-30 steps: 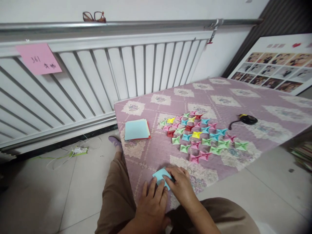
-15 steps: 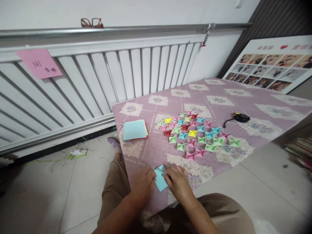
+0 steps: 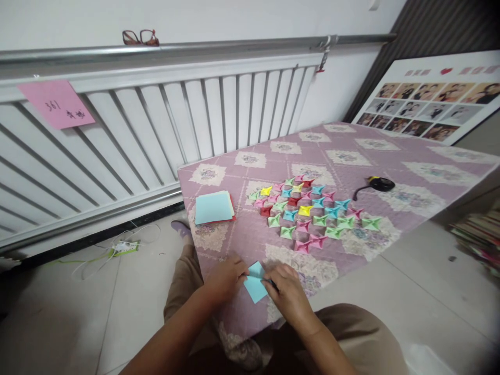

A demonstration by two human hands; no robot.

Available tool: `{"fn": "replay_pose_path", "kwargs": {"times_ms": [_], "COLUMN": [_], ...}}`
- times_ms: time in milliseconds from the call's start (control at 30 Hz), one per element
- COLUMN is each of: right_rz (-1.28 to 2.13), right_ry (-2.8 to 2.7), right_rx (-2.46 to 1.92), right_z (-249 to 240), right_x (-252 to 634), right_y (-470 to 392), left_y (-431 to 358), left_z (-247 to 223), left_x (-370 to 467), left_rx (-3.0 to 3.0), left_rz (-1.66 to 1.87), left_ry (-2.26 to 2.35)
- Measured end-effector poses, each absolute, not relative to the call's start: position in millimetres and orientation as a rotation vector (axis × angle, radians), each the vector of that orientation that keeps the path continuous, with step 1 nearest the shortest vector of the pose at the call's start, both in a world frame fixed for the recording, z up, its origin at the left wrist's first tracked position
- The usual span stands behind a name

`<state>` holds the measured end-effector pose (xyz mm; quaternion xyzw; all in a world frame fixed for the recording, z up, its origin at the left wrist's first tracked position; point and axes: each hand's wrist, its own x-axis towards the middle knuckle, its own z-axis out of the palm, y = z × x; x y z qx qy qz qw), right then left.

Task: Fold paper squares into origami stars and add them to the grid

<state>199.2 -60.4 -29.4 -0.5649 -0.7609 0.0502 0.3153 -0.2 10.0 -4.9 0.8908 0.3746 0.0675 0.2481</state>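
Note:
Near the front corner of the table lies a light blue sheet of folding paper (image 3: 254,290), turned like a diamond, with a crease or folded ridge running across it. My left hand (image 3: 227,278) pinches its left corner. My right hand (image 3: 285,289) has its fingers closed on the right corner; a thin dark item shows by those fingers, too small to name. Beyond my hands stand several rows of small folded paper shapes (image 3: 304,211) in pink, green, blue, yellow and red. To the left is a stack of coloured paper (image 3: 214,207), light blue on top.
A purple flowered cloth (image 3: 250,245) covers the table. At the right lies a black object with a cord (image 3: 380,184). A white radiator (image 3: 219,114) runs behind the table, with eyeglasses (image 3: 140,38) on the pipe above. A power strip (image 3: 125,248) lies on the floor.
My left hand has shifted slightly up and left along the blue paper's edge. The ridge across the paper now shows more plainly between my hands. The whole view has moved a little.

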Motion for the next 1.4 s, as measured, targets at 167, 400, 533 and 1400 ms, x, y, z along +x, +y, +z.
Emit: {"fn": "replay_pose_path", "kwargs": {"times_ms": [167,400,533,1400], "right_rz": [0.083,0.025,0.009,-0.02], "right_ry": [-2.008,-2.052,-2.088,-2.253], "right_rx": [-1.445,-1.404,-1.402,-1.417], "right_z": [-34.8,-35.3,-33.9,-26.8], "right_x": [201.6,200.4,200.6,201.3], "right_y": [-65.0,-69.6,-72.7,-76.1], "left_y": [5.5,3.0,0.1,-7.7], "left_z": [-8.6,-13.7,-14.1,-13.9], "left_x": [-1.5,-3.7,-5.3,-13.9], "left_rx": [2.473,2.56,2.625,2.815], "left_rz": [0.185,0.143,0.119,0.094], "left_ry": [1.021,1.005,1.006,0.934]}}
